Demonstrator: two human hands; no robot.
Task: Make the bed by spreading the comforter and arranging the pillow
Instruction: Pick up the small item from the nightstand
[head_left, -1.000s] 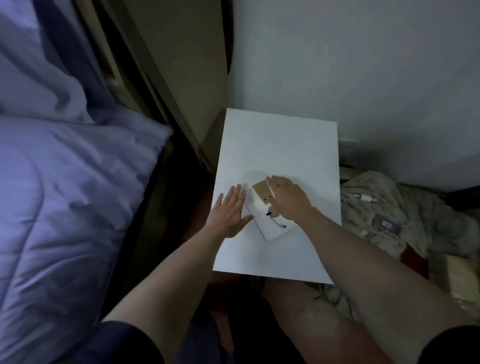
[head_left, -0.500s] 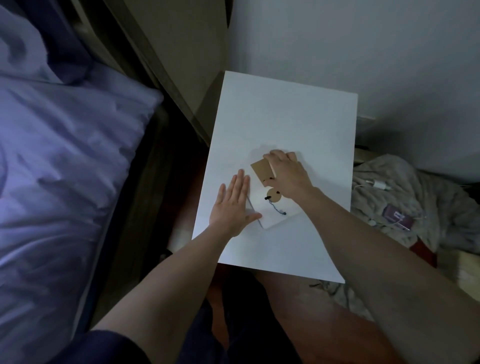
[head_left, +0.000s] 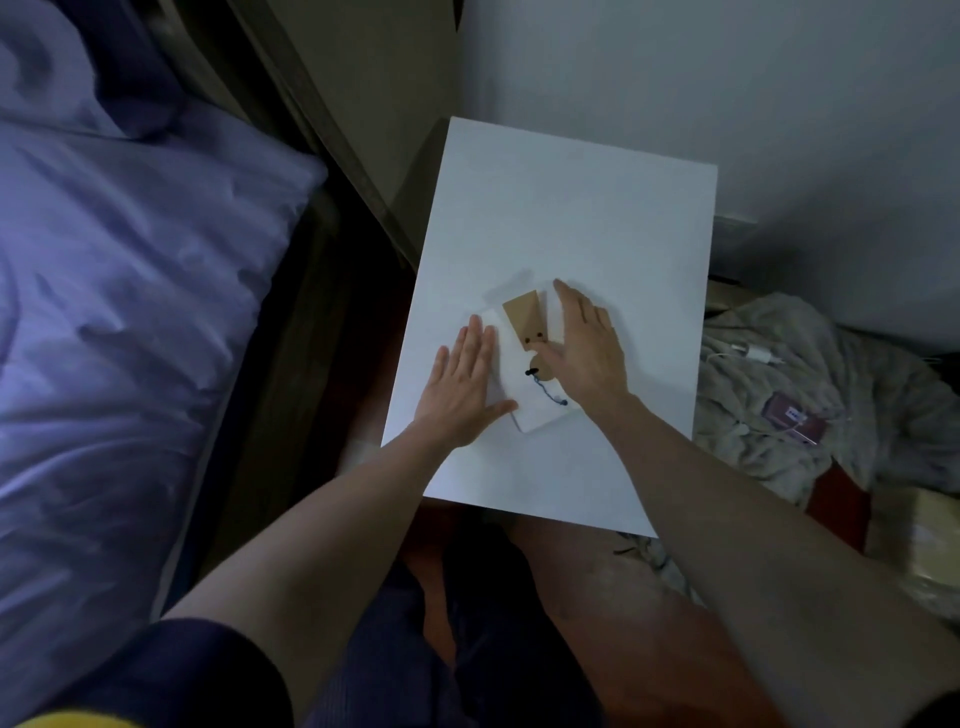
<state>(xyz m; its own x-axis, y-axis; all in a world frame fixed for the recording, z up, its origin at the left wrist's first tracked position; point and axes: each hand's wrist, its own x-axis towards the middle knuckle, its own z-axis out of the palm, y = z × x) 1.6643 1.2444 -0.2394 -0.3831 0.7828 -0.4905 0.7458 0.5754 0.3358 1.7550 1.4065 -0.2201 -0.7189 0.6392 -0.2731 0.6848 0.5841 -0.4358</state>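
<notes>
Both hands laid flat on white bedside table (head_left: 571, 218), fingers straight, nothing gripped. L hand (head_left: 462, 384) pressed on left edge of white flat packet (head_left: 540, 415); R hand (head_left: 587, 348) rested at its right side, beside brown card tag (head_left: 524, 317) w/ blue string (head_left: 545, 389). Purple comforter (head_left: 130, 322) seen crumpled on bed at left, well apart from hands. Pillow (head_left: 47, 62) at far left corner, partly cut off. Grey blanket (head_left: 810, 395) heaped at right w/ charger (head_left: 758, 356) on it.
</notes>
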